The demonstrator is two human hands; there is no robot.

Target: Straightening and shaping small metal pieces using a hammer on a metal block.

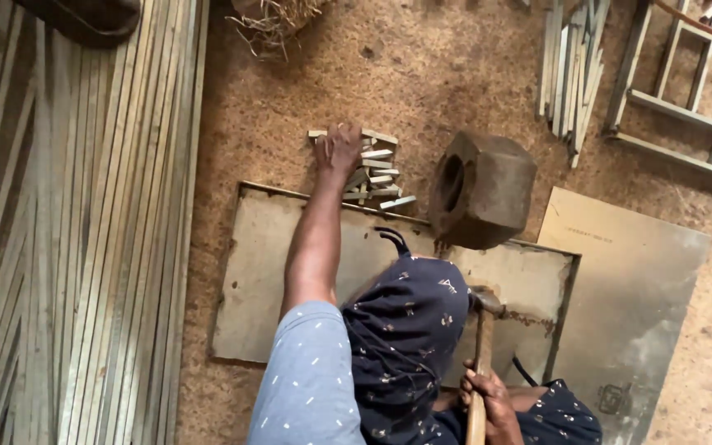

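left hand (338, 151): fingers curled on heap of short pale metal strips (377, 175) | right hand (488, 400): clamped on wooden-handled hammer (481, 363) | risk: strips beside fingers may scatter, sharp ends nicking

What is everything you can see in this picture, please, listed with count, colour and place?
short wooden pieces: a small pile, pale, on the sawdust floor above the flat board
metal block with a round hole: one, brown, right of the pile
flat board: one, grey-brown, under the arm
sheet: one, grey, at the right
long strips: many, pale, laid side by side at the left
frame: one, grey, top right
bundle of slats: one, pale, top centre-right
hammer: one, wooden handle, bottom centre
left hand: on the pile of wooden pieces
right hand: gripping the hammer handle
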